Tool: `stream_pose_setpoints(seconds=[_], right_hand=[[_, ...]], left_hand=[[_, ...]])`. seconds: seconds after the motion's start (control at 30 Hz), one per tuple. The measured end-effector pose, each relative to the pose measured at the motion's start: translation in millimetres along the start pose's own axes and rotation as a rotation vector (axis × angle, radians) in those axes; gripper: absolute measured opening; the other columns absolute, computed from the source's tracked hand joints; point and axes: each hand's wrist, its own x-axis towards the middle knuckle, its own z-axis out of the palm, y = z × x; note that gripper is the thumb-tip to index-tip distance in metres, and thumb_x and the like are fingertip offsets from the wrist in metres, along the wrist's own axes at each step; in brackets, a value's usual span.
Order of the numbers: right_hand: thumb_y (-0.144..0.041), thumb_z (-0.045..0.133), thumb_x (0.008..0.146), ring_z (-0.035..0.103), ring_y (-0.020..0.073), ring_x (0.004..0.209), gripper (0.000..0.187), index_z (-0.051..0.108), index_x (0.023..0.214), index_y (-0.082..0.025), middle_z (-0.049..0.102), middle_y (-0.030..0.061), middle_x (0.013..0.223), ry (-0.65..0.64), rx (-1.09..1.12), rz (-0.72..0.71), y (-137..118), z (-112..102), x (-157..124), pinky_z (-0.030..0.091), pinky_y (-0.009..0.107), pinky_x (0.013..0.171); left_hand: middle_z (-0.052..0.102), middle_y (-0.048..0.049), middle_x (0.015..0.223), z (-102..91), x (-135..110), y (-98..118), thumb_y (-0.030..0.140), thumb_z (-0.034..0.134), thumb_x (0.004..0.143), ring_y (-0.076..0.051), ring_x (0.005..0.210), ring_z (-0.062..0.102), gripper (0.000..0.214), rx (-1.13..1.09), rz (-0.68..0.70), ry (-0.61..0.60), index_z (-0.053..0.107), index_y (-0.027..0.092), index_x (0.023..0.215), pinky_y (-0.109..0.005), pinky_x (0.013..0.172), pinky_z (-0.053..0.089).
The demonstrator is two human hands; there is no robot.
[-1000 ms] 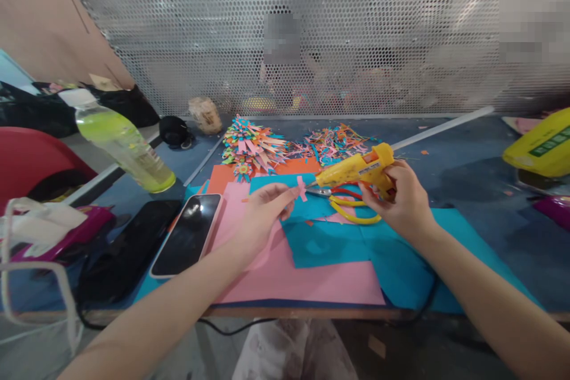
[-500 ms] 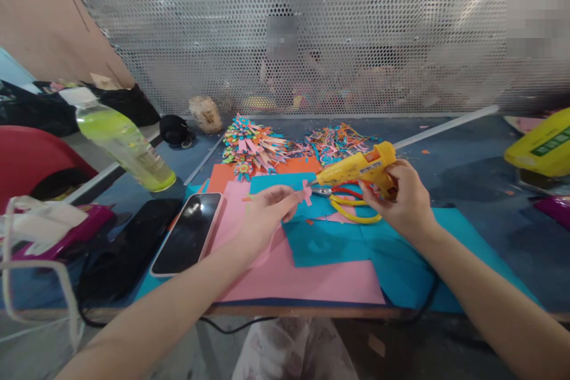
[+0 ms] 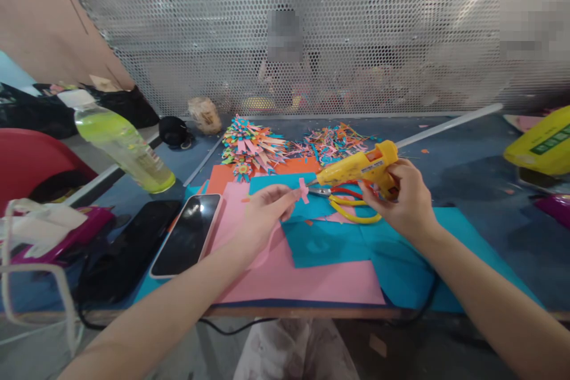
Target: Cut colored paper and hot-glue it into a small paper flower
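My left hand [image 3: 271, 205] pinches a small pink paper piece [image 3: 303, 191] between thumb and fingertips, over the coloured sheets. In my right hand [image 3: 403, 199] is a yellow hot glue gun [image 3: 356, 167], gripped by its handle, with a clear glue stick [image 3: 449, 124] poking out of its back end. The gun's nozzle points left and sits right beside the pink piece; whether they touch I cannot tell. Beneath the gun lies a pair of pliers [image 3: 356, 214] with red and yellow handles, partly hidden by my right hand.
Blue sheets [image 3: 329, 249] and pink sheets [image 3: 312, 285] cover the table's middle. Left are a phone [image 3: 187, 237], a black pouch [image 3: 129, 249] and a green drink bottle [image 3: 124, 145]. Behind stand a paper-strip pile [image 3: 252, 145] and scraps [image 3: 338, 141], before a perforated metal panel [image 3: 356, 24].
The pink paper piece in my left hand has shifted slightly left and turned a little. My right hand keeps the glue gun in nearly the same place.
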Motion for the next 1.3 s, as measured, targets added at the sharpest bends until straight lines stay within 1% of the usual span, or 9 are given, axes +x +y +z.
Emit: stream_pose_setpoints(seconds=[0.1, 0.3, 0.43, 0.67, 0.83, 1.03, 1.13, 1.2, 1.3], right_hand=[[-0.026, 0.064, 0.069, 0.058, 0.0226, 0.085, 0.034, 0.042, 0.094, -0.020, 0.054, 0.0120, 0.100, 0.012, -0.004, 0.005, 0.0, 0.1, 0.1, 0.051, 0.031, 0.055], [-0.025, 0.064, 0.069, 0.058, 0.0216, 0.084, 0.030, 0.043, 0.090, -0.020, 0.055, 0.0117, 0.099, -0.003, -0.019, -0.016, -2.4, -0.1, 0.7, 0.051, 0.031, 0.059], [-0.026, 0.062, 0.069, 0.057, 0.0242, 0.090, 0.025, 0.045, 0.085, -0.018, 0.054, 0.0139, 0.100, -0.019, -0.001, 0.010, -2.3, -1.5, 0.7, 0.051, 0.031, 0.060], [-0.027, 0.061, 0.071, 0.058, 0.0204, 0.084, 0.029, 0.042, 0.092, -0.020, 0.054, 0.0109, 0.099, -0.015, -0.030, -0.023, -2.1, -0.5, -0.4, 0.050, 0.029, 0.059], [-0.027, 0.062, 0.070, 0.057, 0.0211, 0.087, 0.034, 0.041, 0.095, -0.021, 0.054, 0.0111, 0.101, 0.047, -0.055, -0.023, 0.0, -0.5, -0.4, 0.050, 0.029, 0.060], [-0.027, 0.062, 0.070, 0.058, 0.0223, 0.087, 0.033, 0.042, 0.095, -0.019, 0.054, 0.0125, 0.101, 0.014, -0.060, -0.008, -0.7, 0.0, -0.6, 0.051, 0.031, 0.059], [-0.029, 0.061, 0.071, 0.058, 0.0228, 0.088, 0.030, 0.042, 0.092, -0.019, 0.054, 0.0130, 0.101, -0.008, -0.058, -0.003, -0.5, 0.2, -0.3, 0.051, 0.031, 0.059], [-0.029, 0.062, 0.071, 0.058, 0.0233, 0.088, 0.032, 0.042, 0.093, -0.018, 0.053, 0.0132, 0.102, -0.003, -0.047, -0.011, -0.2, 0.3, -0.2, 0.052, 0.031, 0.058], [-0.029, 0.062, 0.071, 0.058, 0.0223, 0.086, 0.034, 0.041, 0.095, -0.018, 0.053, 0.0127, 0.101, 0.006, -0.031, -0.017, -1.1, 0.4, -0.1, 0.052, 0.031, 0.057]], left_hand=[[0.044, 0.0044, 0.052, 0.4, -0.2, 0.1, 0.031, 0.064, 0.070, -0.006, 0.046, 0.038, 0.022, -0.008, -0.002, -0.003, 0.051, 0.016, 0.059, -0.021, 0.046, 0.028], [0.044, 0.0043, 0.052, -1.6, 1.5, -3.0, 0.031, 0.063, 0.070, -0.006, 0.046, 0.039, 0.024, -0.010, 0.030, -0.006, 0.050, 0.016, 0.057, -0.021, 0.045, 0.029], [0.045, 0.0043, 0.051, -2.0, 2.0, -3.5, 0.030, 0.064, 0.068, -0.006, 0.046, 0.040, 0.023, -0.027, 0.025, 0.002, 0.051, 0.016, 0.057, -0.020, 0.045, 0.030], [0.047, 0.0033, 0.051, -1.4, 2.6, -2.4, 0.031, 0.064, 0.068, -0.006, 0.046, 0.041, 0.021, -0.045, -0.005, 0.011, 0.054, 0.016, 0.059, -0.020, 0.044, 0.031], [0.048, 0.0024, 0.052, -1.7, 2.0, -2.1, 0.031, 0.064, 0.069, -0.006, 0.047, 0.042, 0.019, -0.056, -0.014, -0.002, 0.057, 0.015, 0.060, -0.019, 0.044, 0.031], [0.047, 0.0034, 0.052, -2.3, 2.1, -4.3, 0.032, 0.063, 0.069, -0.006, 0.047, 0.041, 0.022, -0.045, -0.008, -0.013, 0.054, 0.016, 0.059, -0.020, 0.045, 0.030], [0.047, 0.0037, 0.053, -2.4, 2.0, -5.2, 0.033, 0.063, 0.070, -0.006, 0.048, 0.040, 0.020, -0.040, -0.019, -0.025, 0.056, 0.015, 0.062, -0.020, 0.046, 0.030], [0.046, 0.0038, 0.054, -2.2, 1.5, -5.8, 0.033, 0.063, 0.070, -0.006, 0.048, 0.040, 0.019, -0.033, -0.024, -0.030, 0.057, 0.015, 0.064, -0.020, 0.046, 0.030], [0.045, 0.0040, 0.054, -1.2, 0.7, -6.0, 0.032, 0.063, 0.070, -0.006, 0.048, 0.040, 0.021, -0.031, -0.021, -0.034, 0.055, 0.016, 0.061, -0.021, 0.047, 0.029]])
